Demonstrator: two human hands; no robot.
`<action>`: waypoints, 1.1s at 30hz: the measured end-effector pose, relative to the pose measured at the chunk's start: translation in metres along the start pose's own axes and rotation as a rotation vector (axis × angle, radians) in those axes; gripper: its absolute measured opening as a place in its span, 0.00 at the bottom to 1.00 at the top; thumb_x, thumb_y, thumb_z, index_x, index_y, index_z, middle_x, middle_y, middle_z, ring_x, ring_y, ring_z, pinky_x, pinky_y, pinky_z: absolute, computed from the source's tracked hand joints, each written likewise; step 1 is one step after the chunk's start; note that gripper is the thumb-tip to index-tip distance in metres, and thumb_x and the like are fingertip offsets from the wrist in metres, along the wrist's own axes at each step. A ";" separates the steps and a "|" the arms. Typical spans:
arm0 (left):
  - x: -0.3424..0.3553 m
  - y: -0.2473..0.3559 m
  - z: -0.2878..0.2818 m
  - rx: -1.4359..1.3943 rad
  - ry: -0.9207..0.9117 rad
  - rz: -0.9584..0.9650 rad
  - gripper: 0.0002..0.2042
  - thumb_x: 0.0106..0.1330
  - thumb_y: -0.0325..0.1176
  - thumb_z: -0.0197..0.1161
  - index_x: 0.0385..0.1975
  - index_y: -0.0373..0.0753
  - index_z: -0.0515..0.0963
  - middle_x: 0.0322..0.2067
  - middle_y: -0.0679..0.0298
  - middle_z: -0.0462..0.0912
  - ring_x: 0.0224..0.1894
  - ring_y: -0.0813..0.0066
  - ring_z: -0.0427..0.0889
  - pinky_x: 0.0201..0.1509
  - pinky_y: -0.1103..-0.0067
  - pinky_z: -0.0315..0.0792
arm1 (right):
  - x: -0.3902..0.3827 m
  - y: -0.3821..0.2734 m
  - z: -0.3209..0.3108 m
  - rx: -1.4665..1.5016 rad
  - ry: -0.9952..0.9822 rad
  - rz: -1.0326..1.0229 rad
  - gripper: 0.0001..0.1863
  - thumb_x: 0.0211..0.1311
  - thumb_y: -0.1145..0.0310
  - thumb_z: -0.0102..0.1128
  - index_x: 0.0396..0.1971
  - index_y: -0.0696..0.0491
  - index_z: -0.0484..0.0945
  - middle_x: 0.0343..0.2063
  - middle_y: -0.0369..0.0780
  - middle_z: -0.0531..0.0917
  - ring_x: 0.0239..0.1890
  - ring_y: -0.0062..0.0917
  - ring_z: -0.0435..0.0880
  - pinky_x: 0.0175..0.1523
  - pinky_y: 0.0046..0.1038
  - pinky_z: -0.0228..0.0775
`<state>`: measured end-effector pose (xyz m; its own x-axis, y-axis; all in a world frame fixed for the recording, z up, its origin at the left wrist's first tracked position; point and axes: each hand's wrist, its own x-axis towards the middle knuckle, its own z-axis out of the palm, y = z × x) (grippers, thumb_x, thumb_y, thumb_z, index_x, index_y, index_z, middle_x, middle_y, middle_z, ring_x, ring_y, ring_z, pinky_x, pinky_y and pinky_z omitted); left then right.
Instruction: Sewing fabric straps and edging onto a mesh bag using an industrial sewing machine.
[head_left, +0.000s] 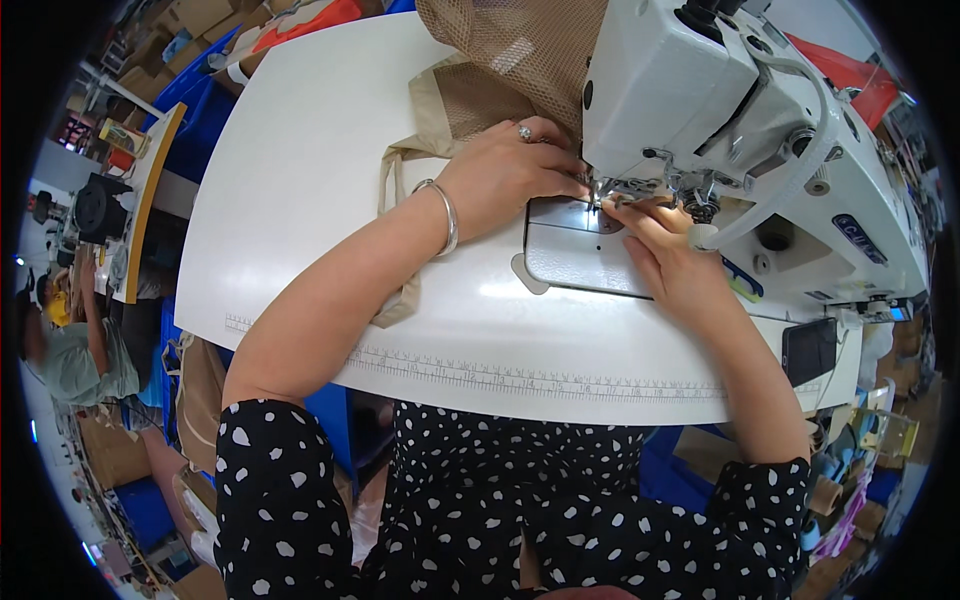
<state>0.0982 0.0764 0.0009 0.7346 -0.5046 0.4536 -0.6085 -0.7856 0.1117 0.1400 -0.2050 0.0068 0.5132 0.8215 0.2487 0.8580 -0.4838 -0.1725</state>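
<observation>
A tan mesh fabric piece [520, 62] with a beige fabric border [432, 105] lies bunched at the left of the white sewing machine [660, 90]. My left hand [510, 170] is closed on its edge, fingertips beside the presser foot [596, 194]. From the other side my right hand [680, 260] reaches to the foot, fingers stretched out and thumb apart. Any cloth beneath those fingers is hidden. A beige strap [390, 180] loops from the fabric under my left forearm; its end [397, 308] shows below that arm. Light falls on the metal needle plate [570, 213].
The white table [300, 190] has a printed ruler [520, 382] along its front edge. A dark phone [808, 351] lies at the right. Blue bins [200, 125] stand beyond the left edge. Another person [80, 350] sits farther left by another machine [100, 208].
</observation>
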 end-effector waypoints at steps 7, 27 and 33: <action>0.001 0.004 -0.005 0.036 -0.060 -0.097 0.14 0.66 0.31 0.59 0.48 0.51 0.86 0.55 0.74 0.82 0.62 0.68 0.73 0.66 0.68 0.68 | 0.000 -0.002 0.002 -0.038 0.029 0.023 0.20 0.71 0.64 0.57 0.61 0.40 0.78 0.57 0.38 0.80 0.55 0.35 0.81 0.56 0.37 0.76; -0.014 0.099 -0.034 0.188 -0.313 -0.179 0.24 0.69 0.40 0.61 0.65 0.47 0.74 0.66 0.58 0.69 0.64 0.52 0.71 0.69 0.64 0.68 | 0.002 -0.004 0.007 0.015 0.389 -0.113 0.16 0.62 0.72 0.62 0.50 0.45 0.80 0.30 0.38 0.84 0.34 0.37 0.82 0.40 0.39 0.75; -0.037 0.089 -0.026 -0.054 -0.243 -0.211 0.25 0.70 0.36 0.61 0.68 0.47 0.71 0.70 0.65 0.68 0.73 0.57 0.63 0.75 0.66 0.64 | -0.003 -0.006 0.009 0.017 0.355 -0.080 0.17 0.66 0.72 0.61 0.53 0.43 0.84 0.23 0.37 0.84 0.22 0.32 0.82 0.28 0.35 0.74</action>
<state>0.0087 0.0341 0.0174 0.8925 -0.4083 0.1915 -0.4452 -0.8653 0.2301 0.1332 -0.2020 -0.0010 0.4225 0.6988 0.5773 0.8967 -0.4150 -0.1539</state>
